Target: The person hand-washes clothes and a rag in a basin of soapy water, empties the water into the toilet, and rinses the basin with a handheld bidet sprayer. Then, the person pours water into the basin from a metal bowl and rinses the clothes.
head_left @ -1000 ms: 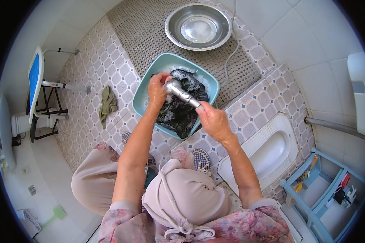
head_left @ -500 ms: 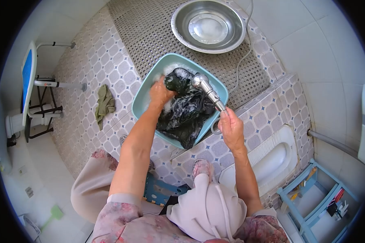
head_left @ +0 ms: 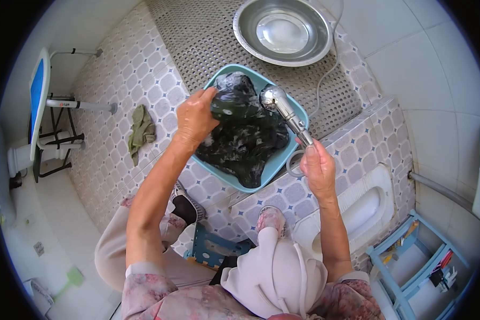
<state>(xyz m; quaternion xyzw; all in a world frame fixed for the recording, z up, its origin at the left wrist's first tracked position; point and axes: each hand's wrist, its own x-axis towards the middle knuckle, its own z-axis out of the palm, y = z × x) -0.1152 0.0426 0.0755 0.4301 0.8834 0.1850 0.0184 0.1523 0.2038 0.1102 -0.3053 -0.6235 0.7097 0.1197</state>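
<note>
A light blue basin (head_left: 230, 184) stands on the tiled floor, with dark wet cloth (head_left: 245, 133) and some suds filling it. At the basin's left side, my left hand (head_left: 196, 114) is closed on the upper left edge of the cloth, its fingertips partly hidden. My right hand (head_left: 320, 168) is wrapped round the handle of a silver shower head (head_left: 284, 111). The head of the shower lies over the basin's right part, above the cloth. No water jet can be made out.
A steel bowl (head_left: 282, 33) rests on a perforated mat (head_left: 197, 40). A green cloth (head_left: 142, 133) lies on the floor, near a blue-seated chair (head_left: 37, 101). At the right are a squat toilet (head_left: 352, 210) and a blue rack (head_left: 405, 277). Below is a blue stool (head_left: 210, 248).
My left hand has come up out of the suds to the basin's left side, and the cloth is spread wider. My right hand has moved right with the shower head, away from my left hand.
</note>
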